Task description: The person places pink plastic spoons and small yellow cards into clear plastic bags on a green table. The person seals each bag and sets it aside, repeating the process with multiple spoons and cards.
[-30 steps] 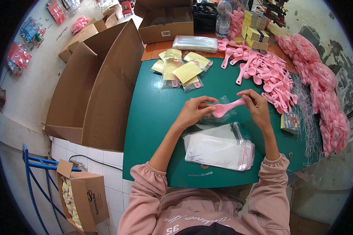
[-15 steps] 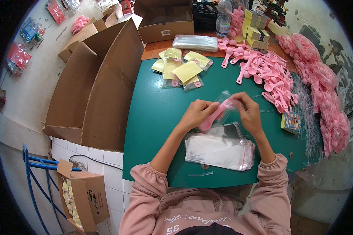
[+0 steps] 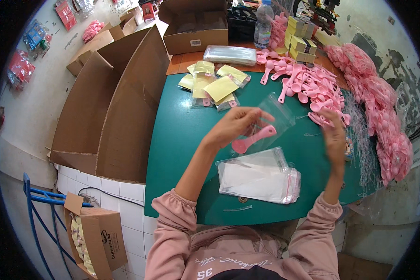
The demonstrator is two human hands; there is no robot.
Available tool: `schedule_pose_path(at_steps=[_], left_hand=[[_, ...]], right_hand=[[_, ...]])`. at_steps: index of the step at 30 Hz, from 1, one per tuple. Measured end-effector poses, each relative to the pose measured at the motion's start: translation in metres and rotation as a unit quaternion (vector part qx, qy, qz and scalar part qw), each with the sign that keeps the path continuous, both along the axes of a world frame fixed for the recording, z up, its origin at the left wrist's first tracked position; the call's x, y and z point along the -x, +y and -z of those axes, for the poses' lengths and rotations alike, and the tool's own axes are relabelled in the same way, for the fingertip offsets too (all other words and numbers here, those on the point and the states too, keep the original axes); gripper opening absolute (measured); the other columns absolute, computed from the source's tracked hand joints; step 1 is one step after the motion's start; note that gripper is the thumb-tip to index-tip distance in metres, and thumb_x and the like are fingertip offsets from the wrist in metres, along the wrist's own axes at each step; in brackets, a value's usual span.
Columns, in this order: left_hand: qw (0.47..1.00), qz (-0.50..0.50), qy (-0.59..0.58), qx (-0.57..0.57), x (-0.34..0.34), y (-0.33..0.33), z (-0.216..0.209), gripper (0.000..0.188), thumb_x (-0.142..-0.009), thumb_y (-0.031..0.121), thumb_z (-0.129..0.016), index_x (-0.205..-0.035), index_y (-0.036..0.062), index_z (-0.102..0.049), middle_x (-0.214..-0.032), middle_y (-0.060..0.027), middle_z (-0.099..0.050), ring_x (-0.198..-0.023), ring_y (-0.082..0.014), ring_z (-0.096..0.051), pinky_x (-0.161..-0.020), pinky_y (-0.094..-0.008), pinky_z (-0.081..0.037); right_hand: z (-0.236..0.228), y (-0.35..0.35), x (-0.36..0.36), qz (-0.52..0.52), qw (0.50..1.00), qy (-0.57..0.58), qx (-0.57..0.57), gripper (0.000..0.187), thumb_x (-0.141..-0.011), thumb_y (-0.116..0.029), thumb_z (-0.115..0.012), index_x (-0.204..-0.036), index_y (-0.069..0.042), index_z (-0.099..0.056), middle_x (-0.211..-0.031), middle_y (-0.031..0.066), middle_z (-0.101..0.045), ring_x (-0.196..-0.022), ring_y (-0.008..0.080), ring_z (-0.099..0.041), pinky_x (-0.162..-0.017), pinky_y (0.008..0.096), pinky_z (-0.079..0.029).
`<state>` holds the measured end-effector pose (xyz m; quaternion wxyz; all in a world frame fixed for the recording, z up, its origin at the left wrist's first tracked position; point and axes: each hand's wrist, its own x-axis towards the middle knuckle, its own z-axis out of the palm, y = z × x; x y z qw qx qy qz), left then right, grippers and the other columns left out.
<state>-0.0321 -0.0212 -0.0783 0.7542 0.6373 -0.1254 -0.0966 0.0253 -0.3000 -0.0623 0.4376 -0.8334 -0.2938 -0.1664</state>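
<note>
My left hand [image 3: 238, 125] is closed on a clear plastic bag [image 3: 280, 115] with a pink measuring spoon [image 3: 253, 140] inside, tilted, its bowl toward me. Blurred by motion, my right hand [image 3: 333, 137] is off to the right with its fingers apart and nothing visible in them. It is over the near edge of the loose pink spoon pile [image 3: 312, 86] and largely covers a small stack of printed cards [image 3: 348, 148]. Below the left hand, a stack of clear bags [image 3: 259, 179] lies on the green table [image 3: 182, 154].
Filled packets with yellow cards [image 3: 219, 88] lie at the far left of the table. Behind them are a bundle of clear bags [image 3: 229, 55], a water bottle [image 3: 263, 28] and yellow card stacks [image 3: 301, 42]. Bundled pink spoons [image 3: 382, 107] line the right edge; a large cardboard box [image 3: 126, 116] stands left.
My right hand has let go of the bag and moved right toward the card stack. My left hand still holds the bag, with the spoon now lying lower and more fully in view.
</note>
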Motion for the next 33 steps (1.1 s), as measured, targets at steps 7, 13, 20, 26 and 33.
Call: schedule_pose_path(at_steps=[7,13,20,26,33], left_hand=[[0.98,0.155,-0.127,0.023,0.002,0.005,-0.002,0.039,-0.093,0.034,-0.039,-0.097,0.0018,-0.061,-0.091,-0.0076,-0.063,-0.082,-0.0124,-0.058,-0.077,-0.0251,-0.045],[0.994,0.106,-0.025,0.023,0.006,0.011,-0.013,0.039,-0.092,0.035,-0.04,-0.095,0.0025,-0.062,-0.087,-0.0062,-0.064,-0.072,-0.0087,-0.057,-0.065,-0.0211,-0.046],[0.988,0.047,0.056,-0.133,-0.001,0.008,-0.005,0.036,-0.092,0.033,-0.042,-0.097,0.0044,-0.063,-0.077,-0.0028,-0.062,-0.066,-0.0051,-0.052,-0.056,-0.0193,-0.043],[0.987,0.034,0.046,-0.152,0.001,0.006,-0.003,0.037,-0.092,0.035,-0.041,-0.097,0.0052,-0.064,-0.074,-0.0017,-0.059,-0.066,-0.0059,-0.05,-0.056,-0.0209,-0.042],[0.984,0.043,0.025,-0.173,0.004,0.009,0.003,0.038,-0.092,0.035,-0.042,-0.096,0.0042,-0.064,-0.072,-0.0004,-0.057,-0.063,-0.0059,-0.047,-0.056,-0.0216,-0.041]], right_hand=[[0.02,-0.14,-0.032,0.425,0.783,0.239,0.385,0.043,-0.078,-0.041,-0.057,-0.098,-0.002,-0.06,-0.105,0.0226,-0.055,-0.098,0.036,-0.052,-0.084,0.0422,-0.039],[0.019,-0.12,-0.017,0.508,0.796,0.057,0.326,0.035,-0.078,-0.032,-0.059,-0.094,-0.001,-0.061,-0.097,0.0196,-0.059,-0.094,0.0353,-0.054,-0.078,0.0413,-0.042],[-0.02,-0.03,-0.002,0.089,0.979,0.162,-0.088,0.015,-0.082,-0.006,-0.054,-0.096,0.0,-0.052,-0.088,0.0072,-0.057,-0.065,0.0124,-0.056,-0.053,0.0256,-0.047],[-0.023,0.053,0.026,-0.108,0.952,0.217,-0.188,0.011,-0.084,-0.004,-0.053,-0.093,-0.002,-0.046,-0.08,0.0055,-0.057,-0.059,0.0078,-0.053,-0.048,0.0194,-0.045],[-0.025,0.053,0.023,-0.092,0.969,0.211,-0.086,0.007,-0.084,-0.002,-0.053,-0.087,-0.003,-0.047,-0.072,0.0029,-0.056,-0.054,0.0049,-0.05,-0.046,0.0195,-0.042]])
